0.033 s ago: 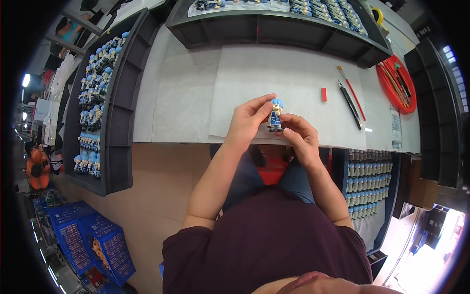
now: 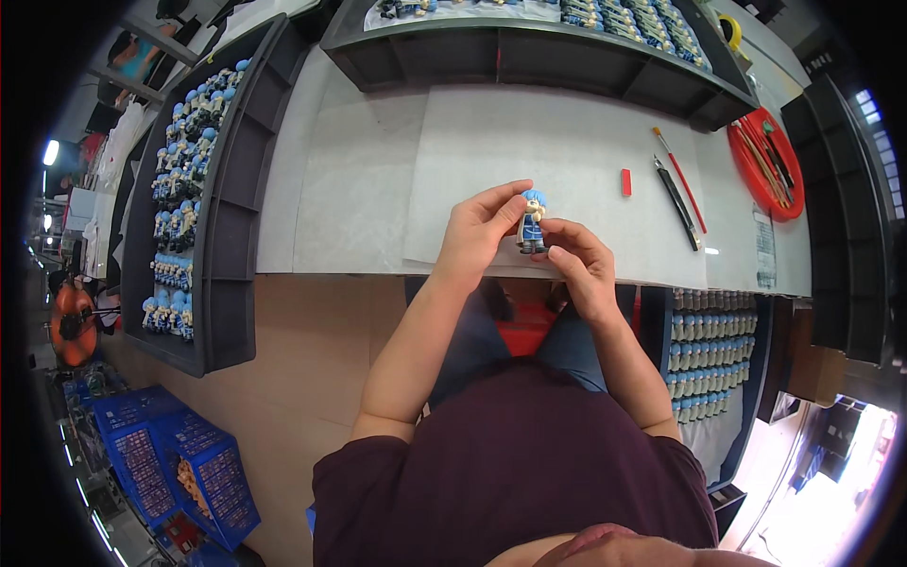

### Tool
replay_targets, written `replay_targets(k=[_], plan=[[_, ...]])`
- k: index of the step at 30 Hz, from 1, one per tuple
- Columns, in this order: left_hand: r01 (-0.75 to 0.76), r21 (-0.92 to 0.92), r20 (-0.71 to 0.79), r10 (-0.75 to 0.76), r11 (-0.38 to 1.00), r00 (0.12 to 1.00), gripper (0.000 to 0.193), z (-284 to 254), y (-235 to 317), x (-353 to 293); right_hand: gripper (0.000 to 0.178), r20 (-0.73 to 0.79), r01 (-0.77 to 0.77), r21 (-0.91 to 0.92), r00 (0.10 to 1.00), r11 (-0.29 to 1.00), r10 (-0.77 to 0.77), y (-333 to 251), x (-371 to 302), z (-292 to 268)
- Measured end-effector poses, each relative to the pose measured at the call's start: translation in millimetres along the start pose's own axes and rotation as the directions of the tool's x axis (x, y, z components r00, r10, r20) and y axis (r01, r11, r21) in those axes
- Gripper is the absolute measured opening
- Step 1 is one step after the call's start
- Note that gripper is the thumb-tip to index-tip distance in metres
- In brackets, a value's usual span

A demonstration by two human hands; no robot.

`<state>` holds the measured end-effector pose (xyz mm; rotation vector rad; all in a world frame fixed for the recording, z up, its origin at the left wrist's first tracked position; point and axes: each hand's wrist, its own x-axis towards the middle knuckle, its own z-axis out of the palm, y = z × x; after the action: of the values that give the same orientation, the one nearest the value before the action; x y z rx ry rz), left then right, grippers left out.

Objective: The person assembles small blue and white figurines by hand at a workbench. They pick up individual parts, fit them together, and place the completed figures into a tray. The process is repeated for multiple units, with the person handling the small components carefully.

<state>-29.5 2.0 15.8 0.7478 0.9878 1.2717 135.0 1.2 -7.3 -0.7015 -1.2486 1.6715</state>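
A small blue-haired figurine (image 2: 532,225) in a blue and white outfit stands upright between my two hands, above the near edge of a white sheet (image 2: 472,142) on the table. My left hand (image 2: 479,231) pinches it near the head with thumb and forefinger. Lower down, my right hand (image 2: 584,265) closes its fingertips round the legs and base. Right of the hands lie a small red block (image 2: 625,182), a black craft knife (image 2: 676,204) and a thin red paintbrush (image 2: 680,180).
Dark trays of similar figurines stand at the left (image 2: 241,189) and the back (image 2: 567,61). Below the table's right side is another tray with rows of figurines (image 2: 709,354). A red oval dish (image 2: 796,180) holds brushes. Blue crates (image 2: 203,463) sit on the floor at lower left.
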Motion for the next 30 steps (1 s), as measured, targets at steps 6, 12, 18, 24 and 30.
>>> replay_targets(k=[6, 12, 18, 24, 30], plan=[[-0.019, -0.038, 0.000, 0.019, 0.999, 1.000, 0.024, -3.6, -1.8, -0.4, 0.031, -0.029, 0.010, -0.006, 1.000, 1.000, -0.010, -1.9, 0.3, 5.0], [-0.012, -0.050, 0.000, 0.012, 0.999, 1.000, 0.023, -4.8, -1.3, 0.4, 0.033, -0.035, 0.027, -0.009, 0.999, 1.000, -0.028, 2.1, -1.3, 2.9], [0.003, -0.061, -0.003, -0.003, 0.998, 1.000, 0.022, -3.2, 1.1, 0.6, 0.035, -0.048, 0.025, 0.010, 0.999, 1.000, -0.024, 2.8, -1.7, 2.5], [-0.007, -0.060, -0.024, 0.006, 0.998, 1.000, 0.023, -2.5, 1.3, -0.1, 0.036, -0.058, 0.036, -0.002, 0.998, 0.999, -0.036, 2.2, -1.9, 3.4], [-0.086, -0.130, 0.022, 0.089, 0.988, 0.996, 0.024, -2.5, 3.2, -0.2, 0.038, -0.047, -0.024, 0.056, 0.999, 0.998, 0.026, -1.5, 0.8, 5.2]])
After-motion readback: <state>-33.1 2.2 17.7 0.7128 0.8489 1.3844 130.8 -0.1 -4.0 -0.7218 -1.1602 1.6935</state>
